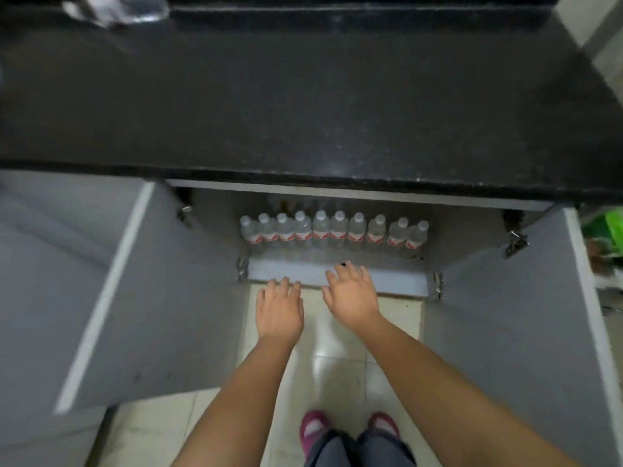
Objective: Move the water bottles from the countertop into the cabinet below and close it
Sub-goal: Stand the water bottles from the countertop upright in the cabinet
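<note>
Several clear water bottles [332, 230] with white caps and red labels stand in a row inside the open grey cabinet [337, 274] under the black countertop [303, 106]. More bottles show dimly behind them. Both cabinet doors, left [161, 298] and right [499, 315], are swung wide open. My left hand [279, 308] and my right hand [352, 291] reach out side by side in front of the cabinet's bottom edge, fingers spread and holding nothing. A blurred plastic bottle pack [114, 8] lies on the countertop's far left corner.
Pale floor tiles [337, 365] lie between the open doors, with my feet in pink shoes [317, 429] at the bottom. A green object [603, 227] sits past the right door. A white wall corner [600, 35] stands at the top right.
</note>
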A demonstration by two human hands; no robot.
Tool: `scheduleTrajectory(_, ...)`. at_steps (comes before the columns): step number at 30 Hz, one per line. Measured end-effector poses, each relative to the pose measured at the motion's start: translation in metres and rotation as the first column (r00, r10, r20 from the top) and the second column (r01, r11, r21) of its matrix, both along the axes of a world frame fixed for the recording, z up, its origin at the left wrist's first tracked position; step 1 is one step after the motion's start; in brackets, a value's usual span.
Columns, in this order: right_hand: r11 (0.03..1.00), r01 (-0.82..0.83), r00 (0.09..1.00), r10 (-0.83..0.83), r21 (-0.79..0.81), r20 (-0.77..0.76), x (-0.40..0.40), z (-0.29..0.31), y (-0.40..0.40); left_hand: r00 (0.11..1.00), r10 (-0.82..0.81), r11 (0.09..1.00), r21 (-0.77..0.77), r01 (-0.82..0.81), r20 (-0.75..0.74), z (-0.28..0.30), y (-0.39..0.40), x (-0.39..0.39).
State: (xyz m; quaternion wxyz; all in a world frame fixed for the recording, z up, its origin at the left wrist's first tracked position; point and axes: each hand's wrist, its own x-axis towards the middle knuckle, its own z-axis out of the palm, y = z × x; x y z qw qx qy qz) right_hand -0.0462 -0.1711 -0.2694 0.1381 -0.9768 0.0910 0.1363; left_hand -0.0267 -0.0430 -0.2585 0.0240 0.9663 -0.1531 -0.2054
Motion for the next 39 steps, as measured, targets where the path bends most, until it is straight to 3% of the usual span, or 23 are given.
scheduleTrajectory(6, 0.990, -0.144, 0.981, 0.143, 0.000, 0.130, 0.012, 0.125, 0.071, 0.973, 0.201, 0.979, -0.002, -0.203, 0.112, 0.128, 0.086, -0.016)
scheduleTrajectory(11, 0.982, -0.186, 0.935, 0.184, -0.025, 0.302, 0.033, 0.193, 0.144, 0.920, 0.292, 0.956, -0.075, -0.283, 0.262, 0.200, 0.159, -0.009)
scheduleTrajectory(15, 0.984, -0.173, 0.816, 0.170, -0.046, 0.552, 0.048, 0.227, 0.197, 0.881, 0.337, 0.942, -0.106, -0.320, 0.332, 0.237, 0.213, -0.008)
scheduleTrajectory(22, 0.948, -0.262, 0.779, 0.320, -0.183, 0.540, 0.076, 0.252, 0.243, 0.826, 0.455, 0.891, -0.173, -0.420, 0.333, 0.259, 0.271, -0.001)
scheduleTrajectory(34, 0.870, -0.474, 0.637, 0.448, -0.139, 0.628, 0.201, 0.290, 0.332, 0.618, 0.637, 0.748, -0.174, -0.641, 0.460, 0.290, 0.358, 0.076)
scheduleTrajectory(39, 0.857, -0.497, 0.661, 0.476, -0.137, 0.580, 0.250, 0.271, 0.355, 0.616, 0.660, 0.727, -0.163, -0.667, 0.430, 0.272, 0.380, 0.111)
